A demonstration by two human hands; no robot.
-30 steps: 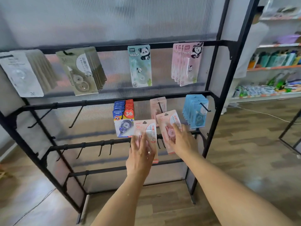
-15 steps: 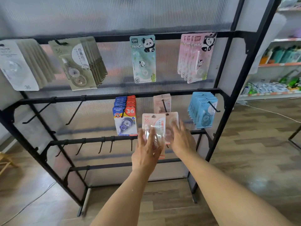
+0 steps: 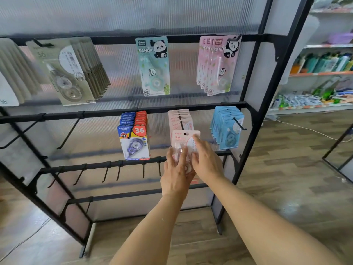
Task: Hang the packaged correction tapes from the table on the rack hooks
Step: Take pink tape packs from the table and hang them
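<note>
1. Wood-plank flooring and a ribbed plastic panel sit behind the black rack [image 3: 248,104].
2. A second ago each hand carried a pink pack; now they are stacked into one pink pack [image 3: 185,139] held just below the pink row's hook [image 3: 181,123] on the middle bar.
3. The left hand [image 3: 176,176] grips its lower part, and the right hand [image 3: 205,159] rests straight fingers on its right edge.
4. Its hole looks lined up; threading comes next.
5. Blue packs [image 3: 227,127] hang toward the rack's right edge.
</note>
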